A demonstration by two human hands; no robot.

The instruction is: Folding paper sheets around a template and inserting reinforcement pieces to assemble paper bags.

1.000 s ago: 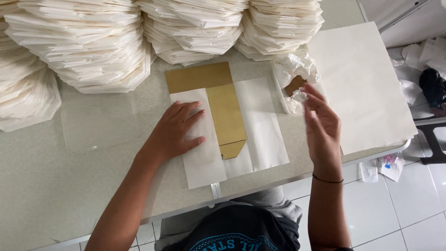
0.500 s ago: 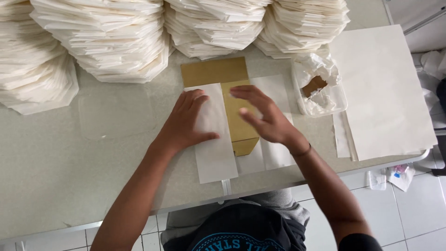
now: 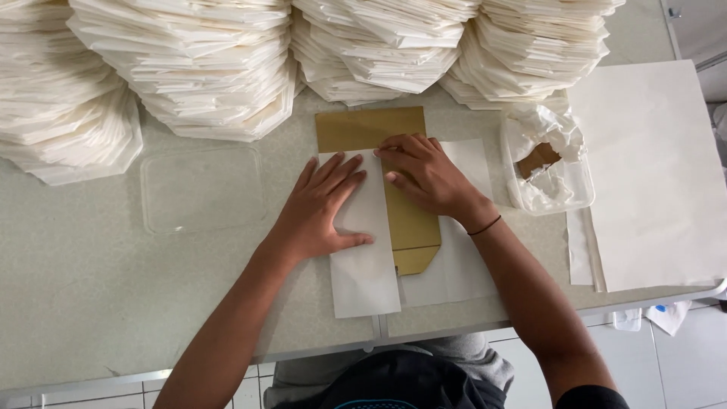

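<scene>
Pressing flat, your open left hand [image 3: 322, 208] pinned the white paper flap [image 3: 363, 261]; your right hand [image 3: 424, 174], gripping nothing, could've skewed the gold cardboard template [image 3: 405, 223].

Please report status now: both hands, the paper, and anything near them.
Left hand flat on folded white paper. Right hand pressing gold template at the fold. Plastic tub right of them, apart; lid left.
</scene>
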